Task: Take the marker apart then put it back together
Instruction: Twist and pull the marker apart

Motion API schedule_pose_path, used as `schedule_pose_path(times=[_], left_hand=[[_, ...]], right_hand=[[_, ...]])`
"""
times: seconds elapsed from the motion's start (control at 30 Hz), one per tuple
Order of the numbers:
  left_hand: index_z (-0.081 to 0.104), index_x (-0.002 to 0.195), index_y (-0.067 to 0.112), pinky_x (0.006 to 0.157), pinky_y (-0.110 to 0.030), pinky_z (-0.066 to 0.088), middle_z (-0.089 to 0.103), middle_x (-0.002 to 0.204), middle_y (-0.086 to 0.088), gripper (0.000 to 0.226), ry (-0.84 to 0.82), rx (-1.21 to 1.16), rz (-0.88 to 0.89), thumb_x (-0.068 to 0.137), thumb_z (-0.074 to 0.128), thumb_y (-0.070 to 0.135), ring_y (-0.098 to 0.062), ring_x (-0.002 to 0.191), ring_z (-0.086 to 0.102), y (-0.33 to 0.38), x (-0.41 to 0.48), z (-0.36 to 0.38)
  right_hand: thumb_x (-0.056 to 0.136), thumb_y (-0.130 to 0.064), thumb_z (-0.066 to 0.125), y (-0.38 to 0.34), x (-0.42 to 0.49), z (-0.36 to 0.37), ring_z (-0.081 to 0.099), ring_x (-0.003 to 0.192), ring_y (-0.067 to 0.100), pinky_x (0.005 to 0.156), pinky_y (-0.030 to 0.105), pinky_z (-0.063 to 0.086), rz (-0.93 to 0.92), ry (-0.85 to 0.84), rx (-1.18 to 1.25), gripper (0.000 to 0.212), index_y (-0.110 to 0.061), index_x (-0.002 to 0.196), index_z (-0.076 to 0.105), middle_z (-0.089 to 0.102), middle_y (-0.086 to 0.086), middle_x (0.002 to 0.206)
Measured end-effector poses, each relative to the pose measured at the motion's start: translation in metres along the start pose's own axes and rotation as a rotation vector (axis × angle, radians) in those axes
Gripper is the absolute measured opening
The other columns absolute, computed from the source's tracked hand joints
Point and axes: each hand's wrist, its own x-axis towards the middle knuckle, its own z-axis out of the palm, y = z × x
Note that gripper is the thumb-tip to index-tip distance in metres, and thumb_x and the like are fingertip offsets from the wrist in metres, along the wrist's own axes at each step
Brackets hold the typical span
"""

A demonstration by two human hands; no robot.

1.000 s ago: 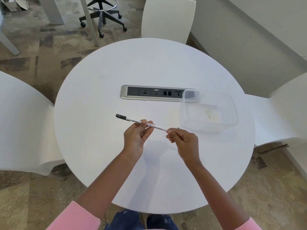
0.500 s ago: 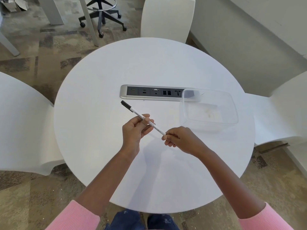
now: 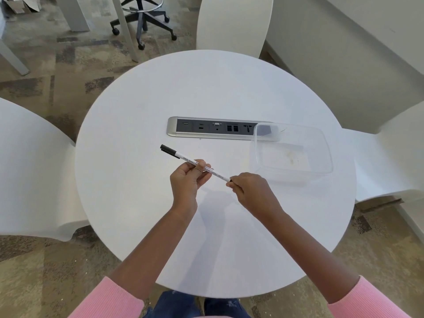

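A slim white marker (image 3: 183, 157) with printed text and a black cap (image 3: 168, 149) at its far left end is held above the round white table (image 3: 137, 203). My left hand (image 3: 187, 177) pinches the barrel near its middle between thumb and fingers. My right hand (image 3: 249, 190) is closed around the marker's near right end, which is hidden inside the fingers. The marker slants from upper left down to lower right.
A clear plastic container (image 3: 321, 152) stands on the table to the right, overlapping the end of a silver power and data socket strip (image 3: 215, 128). White chairs stand at the left (image 3: 27, 168), back (image 3: 234, 24) and right (image 3: 394, 161).
The marker swung steeper half a second ago and has now tilted back flatter. Both hands kept their grip and shifted slightly.
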Motion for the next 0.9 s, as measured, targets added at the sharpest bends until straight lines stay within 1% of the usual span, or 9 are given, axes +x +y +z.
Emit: schedule_pose_path(times=[0.07, 0.17, 0.27, 0.37, 0.43, 0.53, 0.6, 0.77, 0.9], left_hand=[[0.061, 0.072, 0.006, 0.056, -0.014, 0.055, 0.065, 0.060, 0.002, 0.013, 0.030, -0.009, -0.002, 0.085, 0.061, 0.005, -0.004, 0.058, 0.067, -0.001, 0.000, 0.001], [0.060, 0.071, 0.004, 0.055, -0.014, 0.055, 0.066, 0.051, 0.006, 0.015, 0.048, -0.025, -0.014, 0.085, 0.061, 0.005, -0.004, 0.054, 0.066, -0.001, 0.001, 0.003], [0.060, 0.070, 0.004, 0.055, -0.014, 0.055, 0.065, 0.050, 0.007, 0.015, 0.048, -0.022, -0.028, 0.085, 0.061, 0.005, -0.004, 0.054, 0.066, -0.001, 0.003, 0.004], [0.060, 0.070, 0.005, 0.055, -0.014, 0.055, 0.065, 0.057, 0.002, 0.014, 0.037, 0.007, -0.044, 0.084, 0.062, 0.006, -0.004, 0.053, 0.065, 0.000, 0.004, 0.002], [0.060, 0.071, 0.005, 0.056, -0.014, 0.055, 0.064, 0.061, 0.000, 0.014, 0.019, 0.014, -0.056, 0.085, 0.062, 0.006, -0.004, 0.053, 0.065, 0.001, 0.004, -0.001], [0.061, 0.072, 0.005, 0.056, -0.014, 0.055, 0.066, 0.058, 0.003, 0.013, -0.016, 0.021, -0.068, 0.085, 0.062, 0.007, -0.004, 0.054, 0.065, 0.004, 0.005, -0.005], [0.061, 0.072, 0.006, 0.056, -0.014, 0.054, 0.067, 0.056, 0.005, 0.012, -0.030, 0.037, -0.072, 0.084, 0.062, 0.008, -0.004, 0.054, 0.065, 0.005, 0.005, -0.005], [0.062, 0.072, 0.006, 0.056, -0.014, 0.055, 0.067, 0.056, 0.005, 0.012, -0.050, 0.061, -0.086, 0.084, 0.062, 0.009, -0.005, 0.052, 0.064, 0.007, 0.003, -0.004], [0.061, 0.073, 0.005, 0.056, -0.014, 0.055, 0.067, 0.054, 0.005, 0.012, -0.061, 0.051, -0.105, 0.084, 0.061, 0.007, -0.005, 0.051, 0.063, 0.009, 0.002, -0.003]], right_hand=[[0.092, -0.012, 0.050, 0.000, 0.000, 0.003, 0.040, 0.063, 0.025, 0.057, 0.029, 0.027, -0.042, 0.052, -0.064, 0.024, 0.005, 0.079, 0.061, 0.048, 0.015, 0.063], [0.076, -0.002, 0.069, -0.002, -0.004, 0.005, 0.050, 0.047, 0.029, 0.042, 0.027, 0.035, -0.114, 0.160, -0.198, 0.015, 0.005, 0.065, 0.061, 0.055, 0.016, 0.051], [0.074, -0.006, 0.072, 0.000, -0.004, 0.006, 0.048, 0.045, 0.026, 0.040, 0.024, 0.032, -0.110, 0.200, -0.260, 0.018, 0.000, 0.062, 0.060, 0.052, 0.010, 0.049], [0.087, -0.016, 0.058, 0.004, 0.003, 0.004, 0.045, 0.057, 0.021, 0.053, 0.027, 0.028, 0.114, 0.010, 0.108, 0.022, -0.005, 0.069, 0.060, 0.050, 0.003, 0.058], [0.087, -0.015, 0.057, 0.007, 0.006, -0.001, 0.052, 0.057, 0.010, 0.054, 0.018, 0.039, 0.250, -0.130, 0.464, 0.015, -0.007, 0.078, 0.066, 0.058, 0.000, 0.064], [0.092, -0.015, 0.050, 0.013, 0.007, -0.010, 0.058, 0.059, 0.001, 0.054, 0.007, 0.045, 0.312, -0.272, 0.701, 0.017, -0.010, 0.088, 0.066, 0.064, -0.004, 0.070], [0.095, -0.014, 0.045, 0.015, 0.007, -0.013, 0.059, 0.062, 0.003, 0.056, 0.009, 0.047, 0.328, -0.358, 0.753, 0.021, -0.013, 0.088, 0.065, 0.064, -0.003, 0.072], [0.093, -0.010, 0.047, 0.019, 0.010, -0.024, 0.062, 0.061, 0.002, 0.057, 0.011, 0.049, 0.335, -0.474, 0.833, 0.020, -0.005, 0.093, 0.067, 0.067, 0.000, 0.075], [0.089, -0.010, 0.053, 0.019, 0.010, -0.026, 0.061, 0.058, 0.004, 0.061, 0.019, 0.049, 0.299, -0.426, 0.703, 0.018, 0.001, 0.088, 0.069, 0.067, 0.000, 0.070]])
